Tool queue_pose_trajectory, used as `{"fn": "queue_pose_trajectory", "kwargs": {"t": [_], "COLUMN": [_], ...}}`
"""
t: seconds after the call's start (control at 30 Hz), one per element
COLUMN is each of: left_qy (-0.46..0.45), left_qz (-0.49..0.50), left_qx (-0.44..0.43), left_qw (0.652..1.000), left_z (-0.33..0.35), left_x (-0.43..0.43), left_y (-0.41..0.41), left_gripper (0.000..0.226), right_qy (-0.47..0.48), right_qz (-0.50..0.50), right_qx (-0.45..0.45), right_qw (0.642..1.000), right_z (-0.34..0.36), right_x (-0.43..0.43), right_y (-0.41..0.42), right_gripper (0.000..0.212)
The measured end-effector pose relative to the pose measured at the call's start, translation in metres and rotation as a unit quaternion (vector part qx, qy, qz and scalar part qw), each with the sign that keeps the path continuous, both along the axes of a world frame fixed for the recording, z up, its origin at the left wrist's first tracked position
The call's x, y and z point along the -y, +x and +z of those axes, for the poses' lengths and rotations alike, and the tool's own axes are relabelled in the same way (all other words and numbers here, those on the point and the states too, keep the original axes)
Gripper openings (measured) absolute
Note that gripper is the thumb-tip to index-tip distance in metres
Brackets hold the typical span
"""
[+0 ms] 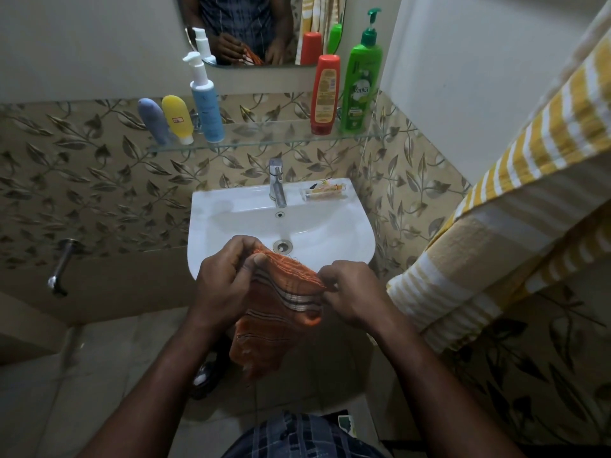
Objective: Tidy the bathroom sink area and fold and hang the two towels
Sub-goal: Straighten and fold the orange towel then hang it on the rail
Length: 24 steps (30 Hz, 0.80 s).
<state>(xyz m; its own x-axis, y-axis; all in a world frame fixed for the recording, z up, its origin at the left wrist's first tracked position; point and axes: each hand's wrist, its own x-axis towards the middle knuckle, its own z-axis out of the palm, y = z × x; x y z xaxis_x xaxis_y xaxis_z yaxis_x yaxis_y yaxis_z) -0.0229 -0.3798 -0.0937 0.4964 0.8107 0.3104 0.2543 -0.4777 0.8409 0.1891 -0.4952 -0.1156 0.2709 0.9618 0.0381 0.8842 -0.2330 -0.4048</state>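
Observation:
An orange towel (274, 312) with pale stripes hangs in front of the white sink (337, 226), held up by both hands at its top edge. My left hand (228, 276) pinches the towel's left corner between thumb and fingers. My right hand (350, 292) pinches the right corner. The towel's lower part droops below the sink's front rim. A yellow-and-white striped towel (515, 209) hangs folded over a rail on the right wall.
A glass shelf (264, 143) above the chrome tap (277, 183) carries a grey tube, a yellow tube (178, 119), a blue pump bottle (206, 107), an orange bottle (325, 94) and a green pump bottle (360, 81). A small packet (325, 190) lies on the sink's back right. A wall tap (61, 266) sticks out at left.

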Motion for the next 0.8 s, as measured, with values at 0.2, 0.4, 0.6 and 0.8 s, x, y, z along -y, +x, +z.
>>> {"fn": "queue_pose_trajectory", "kwargs": {"t": [0.2, 0.4, 0.6, 0.8], "left_qy": [-0.005, -0.007, -0.070, -0.113], "left_qz": [0.015, 0.065, 0.047, -0.007], "left_qx": [0.004, 0.025, 0.087, 0.172], "left_qw": [1.000, 0.998, 0.993, 0.979], "left_z": [0.003, -0.002, -0.001, 0.012], "left_x": [-0.009, -0.027, -0.039, -0.050], "left_y": [-0.009, -0.020, -0.021, -0.015], "left_gripper": [0.017, 0.008, 0.025, 0.009], "right_qy": [-0.015, 0.125, 0.174, 0.238], "right_qz": [0.088, 0.087, 0.055, 0.053], "right_qx": [-0.043, -0.098, -0.095, -0.156], "right_qw": [0.995, 0.983, 0.979, 0.957], "right_z": [0.006, 0.048, 0.069, 0.080], "right_x": [0.004, 0.002, -0.007, -0.007], "right_y": [-0.001, 0.007, -0.003, -0.006], "right_gripper": [0.023, 0.021, 0.015, 0.022]}}
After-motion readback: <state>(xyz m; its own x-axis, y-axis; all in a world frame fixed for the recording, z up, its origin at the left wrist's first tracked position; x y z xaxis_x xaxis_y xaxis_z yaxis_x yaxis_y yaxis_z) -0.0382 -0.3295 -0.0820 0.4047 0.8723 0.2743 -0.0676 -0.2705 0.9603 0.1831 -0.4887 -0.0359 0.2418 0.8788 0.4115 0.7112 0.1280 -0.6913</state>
